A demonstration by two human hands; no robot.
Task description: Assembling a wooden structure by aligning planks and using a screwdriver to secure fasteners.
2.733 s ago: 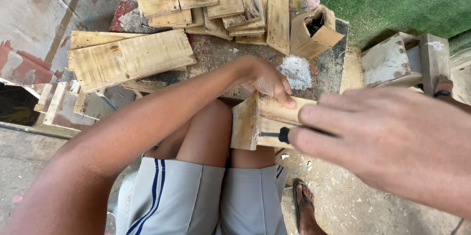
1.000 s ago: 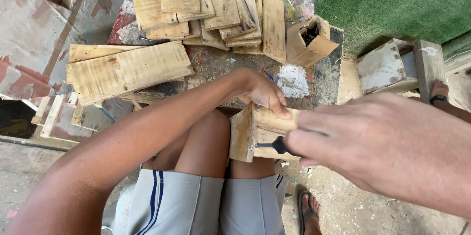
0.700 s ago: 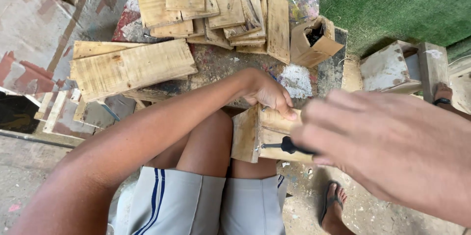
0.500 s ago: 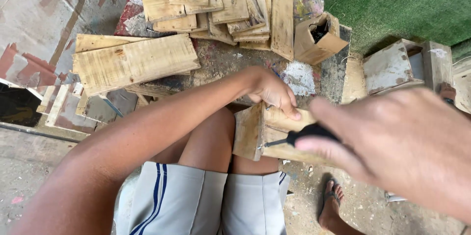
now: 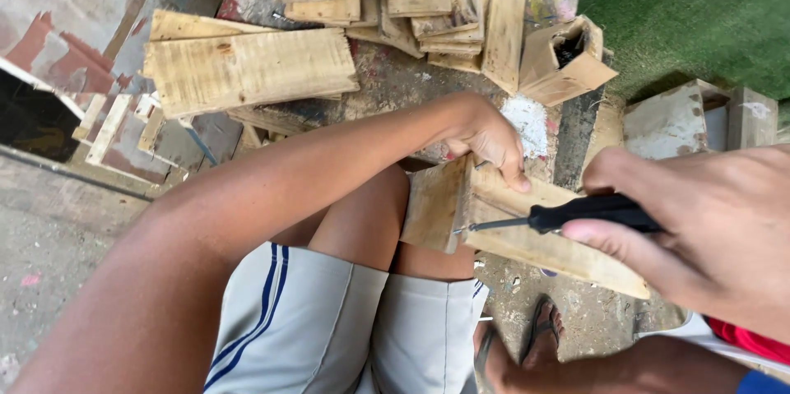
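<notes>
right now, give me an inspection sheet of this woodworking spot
surface: stained, paint-splashed work slab, bare patches between boards
job's things: pale wooden box piece on the knees; black-handled screwdriver, tip at its corner joint
clutter: loose pale wooden planks; small open wooden box
grippers: left hand grips the box piece's top edge; right hand holds the screwdriver
cables: nothing seen
surroundings: green mat; concrete floor; sandalled foot

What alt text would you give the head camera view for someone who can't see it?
A seated person's left hand steadies a small wooden frame on their knees while the right hand holds a black-handled screwdriver against its corner. Cut planks and a small wooden box lie beyond on the ground.
</notes>
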